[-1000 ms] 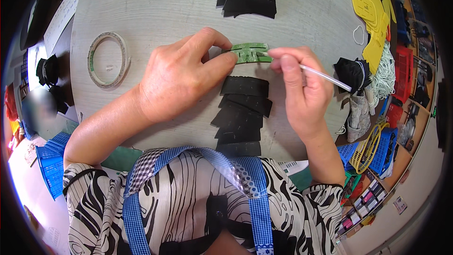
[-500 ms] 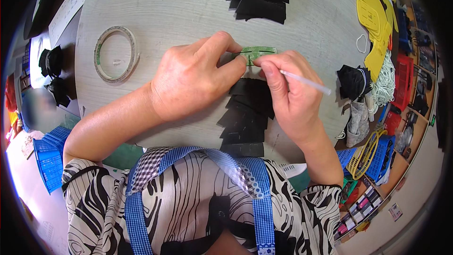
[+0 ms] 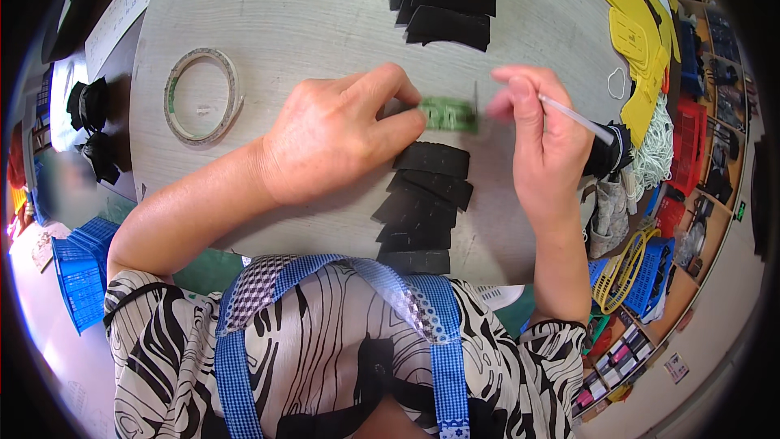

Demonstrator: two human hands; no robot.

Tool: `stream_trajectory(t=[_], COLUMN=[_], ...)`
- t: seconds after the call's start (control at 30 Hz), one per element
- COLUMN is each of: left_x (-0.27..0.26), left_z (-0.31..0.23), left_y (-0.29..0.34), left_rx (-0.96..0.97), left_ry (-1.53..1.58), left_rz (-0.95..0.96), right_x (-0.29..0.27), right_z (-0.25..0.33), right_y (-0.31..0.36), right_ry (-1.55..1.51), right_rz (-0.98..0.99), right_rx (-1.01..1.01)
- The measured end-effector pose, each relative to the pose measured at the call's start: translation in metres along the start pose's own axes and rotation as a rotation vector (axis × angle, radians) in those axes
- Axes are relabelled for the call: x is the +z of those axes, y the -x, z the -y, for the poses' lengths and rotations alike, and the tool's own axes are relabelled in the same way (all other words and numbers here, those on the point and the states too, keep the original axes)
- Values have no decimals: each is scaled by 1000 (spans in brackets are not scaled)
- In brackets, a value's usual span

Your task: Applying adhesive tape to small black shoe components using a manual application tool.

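Note:
A small green slotted template (image 3: 453,116) lies on the table, blurred, with a dark edge at its right end. The thumb and fingers of my left hand (image 3: 337,134) pinch and press its left end. To the right, apart from the template, my right hand (image 3: 548,134) is raised with a slim white pen refill (image 3: 578,119) between its fingers; the fingertips are smeared by motion. Just nearer than the template, a row of overlapping black pieces (image 3: 418,215) runs toward my body.
A roll of tape (image 3: 172,102) lies at the left of the table (image 3: 309,16). More black pieces (image 3: 451,0) are stacked at the far side. Yellow cut pieces (image 3: 634,32), white cord (image 3: 654,146) and a black bundle (image 3: 605,150) line the right edge. Blue baskets (image 3: 81,272) stand lower left.
My right hand has drawn away from the template to the right, taking the pen refill with it. The template sits slightly nearer to me; my left hand keeps its hold.

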State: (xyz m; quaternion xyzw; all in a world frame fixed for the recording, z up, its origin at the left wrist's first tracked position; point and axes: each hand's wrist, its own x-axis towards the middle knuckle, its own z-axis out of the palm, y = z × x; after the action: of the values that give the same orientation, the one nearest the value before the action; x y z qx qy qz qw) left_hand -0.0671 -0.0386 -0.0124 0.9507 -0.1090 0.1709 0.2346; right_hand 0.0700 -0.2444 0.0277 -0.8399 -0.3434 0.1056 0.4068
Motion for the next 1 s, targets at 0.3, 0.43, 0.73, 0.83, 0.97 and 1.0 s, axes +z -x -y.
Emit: stream_trajectory(t=[0.3,0.43,0.73,0.83,0.97,1.0], left_x=[-20,-26,-11,-6,-2,-1], left_z=[2,2,0,-1,-2,-1], left_y=[1,0,-9,-9,-6,-6], left_rx=[94,14,-115,-120,-122,-114], left_ry=[412,382,78,40,36,21], left_rz=[176,157,-32,-33,-39,-30], right_x=[17,15,12,15,14,14], right_z=[-21,-22,-24,-19,-19,-20], right_y=[7,17,9,10,9,9], right_ry=[242,29,-374,-454,-388,-389], right_rz=[-29,-49,-106,-102,-59,-58], right_rx=[-474,-356,-78,-24,-22,-21])
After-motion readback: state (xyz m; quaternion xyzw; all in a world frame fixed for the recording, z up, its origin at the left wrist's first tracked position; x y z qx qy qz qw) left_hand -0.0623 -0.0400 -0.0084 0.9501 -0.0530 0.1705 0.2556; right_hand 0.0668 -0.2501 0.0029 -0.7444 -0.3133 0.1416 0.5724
